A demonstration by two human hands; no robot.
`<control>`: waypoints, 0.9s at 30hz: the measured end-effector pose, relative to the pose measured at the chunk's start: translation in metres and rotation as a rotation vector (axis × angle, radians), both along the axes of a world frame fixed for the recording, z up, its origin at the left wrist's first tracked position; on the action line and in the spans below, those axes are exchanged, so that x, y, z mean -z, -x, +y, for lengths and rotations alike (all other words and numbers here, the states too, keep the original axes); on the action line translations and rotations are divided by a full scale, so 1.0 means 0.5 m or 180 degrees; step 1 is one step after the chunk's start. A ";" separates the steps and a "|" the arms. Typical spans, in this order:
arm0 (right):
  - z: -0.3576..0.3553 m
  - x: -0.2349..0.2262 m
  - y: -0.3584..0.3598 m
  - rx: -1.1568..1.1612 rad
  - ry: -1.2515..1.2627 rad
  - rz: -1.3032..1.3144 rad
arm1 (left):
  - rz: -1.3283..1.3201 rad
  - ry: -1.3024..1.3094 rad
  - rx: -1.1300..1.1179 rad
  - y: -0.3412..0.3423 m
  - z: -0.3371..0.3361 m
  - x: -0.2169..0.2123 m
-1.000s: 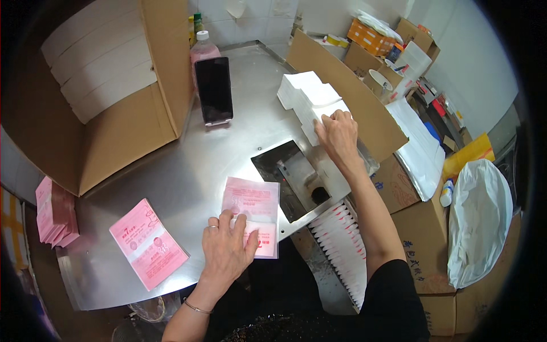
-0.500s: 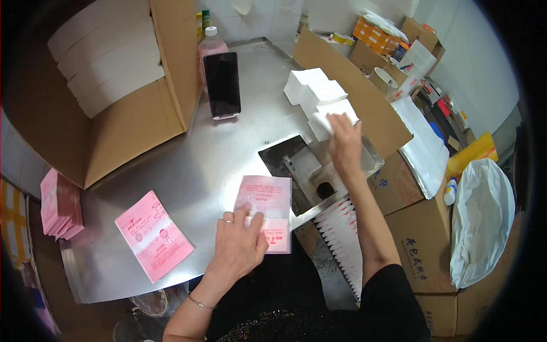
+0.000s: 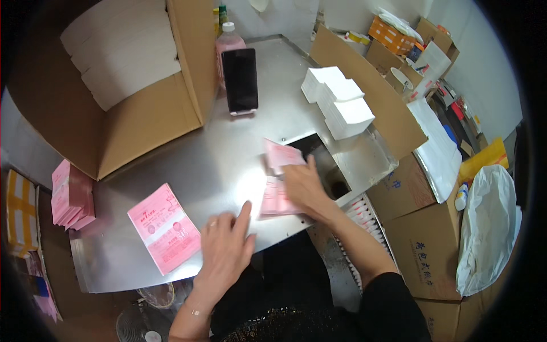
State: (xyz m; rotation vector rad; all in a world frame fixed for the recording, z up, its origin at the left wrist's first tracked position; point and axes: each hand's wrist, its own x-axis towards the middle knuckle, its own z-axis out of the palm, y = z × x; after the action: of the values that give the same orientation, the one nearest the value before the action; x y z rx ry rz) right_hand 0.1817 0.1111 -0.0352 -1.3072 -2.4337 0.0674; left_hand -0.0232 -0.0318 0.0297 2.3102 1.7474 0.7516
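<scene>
My right hand [image 3: 307, 185] is on a pink printed wrapper [image 3: 275, 199] beside the table's square opening, its fingers bent over the wrapper. The wrapper's upper part stands up askew and is smeared by motion; whatever lies under the palm is hidden. To its left, my left hand [image 3: 225, 245] is open over the table's front edge, fingers spread and holding nothing. Further left lies a flat stack of pink printed wrappers [image 3: 165, 228] with a pale band across the middle. White folded tissues [image 3: 350, 117] stand in stepped piles beyond the opening.
A phone [image 3: 240, 80] stands upright in front of a bottle [image 3: 229, 40]. An open carton [image 3: 151, 131] with white stacks inside takes up the left back. Pink bundles [image 3: 73, 196] sit at the left edge. A cardboard flap [image 3: 370, 85] borders the tissues; cartons [image 3: 424, 251] stand at right.
My right hand has come from the tissue piles down to the pink wrapper. My left hand has let go of the wrapper and moved away from it. The wrapper has shifted and lifted at its top.
</scene>
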 end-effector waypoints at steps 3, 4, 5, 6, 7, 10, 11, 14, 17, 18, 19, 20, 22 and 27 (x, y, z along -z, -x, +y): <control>0.028 0.002 -0.069 0.0791 0.0796 0.0287 | -0.0032 0.0028 -0.0045 0.032 -0.050 0.009; 0.028 -0.029 -0.076 0.0923 0.1260 -0.0212 | -0.0175 -0.0092 -0.0007 0.039 -0.060 -0.002; 0.020 -0.043 -0.072 0.0480 0.0880 -0.0642 | -0.0310 -0.0269 -0.0006 0.046 -0.052 -0.004; 0.001 -0.067 -0.074 0.0697 0.1133 -0.0958 | -0.0186 -0.0480 -0.0473 0.067 -0.061 0.004; -0.008 -0.084 -0.084 0.0660 0.0485 0.0000 | -0.0065 -0.0705 -0.0936 0.091 -0.070 0.010; 0.050 -0.145 -0.151 0.0605 -0.1194 0.0759 | 0.0901 -0.0364 -0.1989 0.175 -0.085 0.059; 0.087 -0.163 -0.159 0.0930 -0.1850 0.0432 | 0.0906 -0.0355 -0.1979 0.171 -0.080 0.066; 0.171 -0.108 -0.242 0.1290 -0.2056 0.0178 | 0.0956 -0.0060 -0.1794 0.151 -0.048 0.064; 0.167 -0.108 -0.214 0.1382 -0.1206 0.0231 | 0.0385 0.0135 -0.1427 0.173 -0.039 0.052; 0.135 -0.119 -0.194 0.1516 -0.0807 0.0065 | 0.0384 0.0151 -0.1453 0.182 -0.049 0.046; 0.101 -0.115 -0.186 0.1543 -0.1050 0.0009 | 0.0231 0.0142 -0.1667 0.191 -0.060 0.040; 0.079 -0.105 -0.192 0.1535 -0.1052 -0.0009 | 0.0060 0.0119 -0.1872 0.196 -0.063 0.040; 0.043 -0.092 -0.206 0.1787 -0.1453 -0.0092 | 0.0342 -0.0122 -0.1655 0.203 -0.059 0.041; 0.036 -0.139 -0.201 0.1601 -0.1679 -0.0129 | 0.0575 -0.0160 -0.1179 0.220 -0.040 0.016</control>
State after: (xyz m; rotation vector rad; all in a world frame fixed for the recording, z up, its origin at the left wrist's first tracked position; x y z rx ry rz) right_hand 0.2821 0.1291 0.0342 -1.6018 -1.8827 -0.6855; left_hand -0.1334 -0.0519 0.0218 2.1687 2.3017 0.6605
